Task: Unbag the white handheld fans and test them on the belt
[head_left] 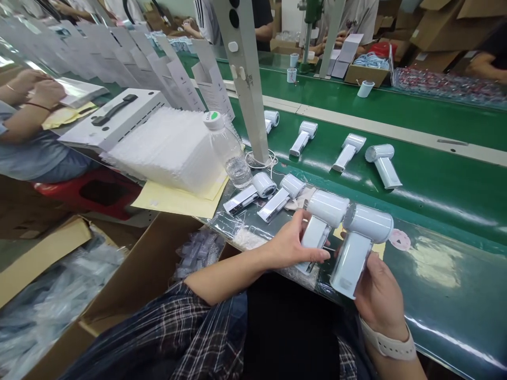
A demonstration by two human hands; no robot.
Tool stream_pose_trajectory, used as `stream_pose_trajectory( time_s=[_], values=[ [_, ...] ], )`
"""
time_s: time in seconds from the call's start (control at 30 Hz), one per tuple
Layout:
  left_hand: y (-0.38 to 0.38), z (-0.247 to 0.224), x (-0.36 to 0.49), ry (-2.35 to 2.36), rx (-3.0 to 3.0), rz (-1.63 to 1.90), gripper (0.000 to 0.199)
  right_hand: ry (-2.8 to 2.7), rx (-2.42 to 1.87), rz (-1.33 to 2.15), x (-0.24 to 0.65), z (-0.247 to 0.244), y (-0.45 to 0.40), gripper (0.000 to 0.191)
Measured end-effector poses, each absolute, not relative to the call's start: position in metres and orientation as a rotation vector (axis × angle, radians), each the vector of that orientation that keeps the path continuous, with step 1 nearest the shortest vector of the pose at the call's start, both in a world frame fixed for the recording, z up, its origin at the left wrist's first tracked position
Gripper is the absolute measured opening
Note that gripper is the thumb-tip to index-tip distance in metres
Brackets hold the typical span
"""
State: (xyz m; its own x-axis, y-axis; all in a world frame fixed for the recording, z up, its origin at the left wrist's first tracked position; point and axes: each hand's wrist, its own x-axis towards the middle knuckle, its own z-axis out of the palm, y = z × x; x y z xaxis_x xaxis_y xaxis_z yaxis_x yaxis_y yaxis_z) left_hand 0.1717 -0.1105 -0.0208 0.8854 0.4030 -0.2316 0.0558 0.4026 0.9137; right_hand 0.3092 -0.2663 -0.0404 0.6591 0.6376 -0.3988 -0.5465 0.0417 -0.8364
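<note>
My left hand (295, 243) is closed round the handle of a pale blue hair-dryer-shaped device (327, 208), thumb and fingers on either side of it. Just to its right, my right hand (378, 285) grips a second such device (368, 224) by the handle, with fingers partly hidden behind it. Both devices have a cylindrical head on top and a glossy handle pointing down, and their heads almost meet. Two more pale blue devices, one nearer (283, 196) and one farther left (253, 192), lie on the bench left of my hands.
Several similar devices (350, 151) lie on the green conveyor (443, 174). A water bottle (229, 150) stands by a metal post (247, 79), beside stacked clear plastic sleeves (170, 148). Below left is a cardboard box (130, 279) of plastic bags. A co-worker's hands (43, 89) show at left.
</note>
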Motion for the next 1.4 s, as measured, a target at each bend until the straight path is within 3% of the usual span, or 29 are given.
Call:
stream_pose_trajectory(
  time_s=[0.3,0.57,0.77,0.97,1.4],
  values=[
    [-0.110,-0.017,0.163,0.221,1.035,0.306,0.058,-0.192,-1.213,0.972,0.304,-0.020,-0.272,0.045],
    [-0.103,-0.006,0.169,0.207,0.936,0.265,0.070,-0.232,-1.145,0.959,0.306,-0.008,-0.261,0.027],
    [-0.107,-0.013,0.183,0.153,0.830,0.181,0.063,-0.169,-1.076,1.106,0.302,0.000,-0.253,0.032],
    [-0.109,-0.019,0.174,0.229,0.798,0.191,0.059,-0.227,-1.106,1.058,0.301,-0.003,-0.256,0.049],
    [-0.101,-0.013,0.170,0.109,0.936,0.143,0.073,-0.198,-1.076,0.840,0.304,0.013,-0.264,0.029]
  ],
)
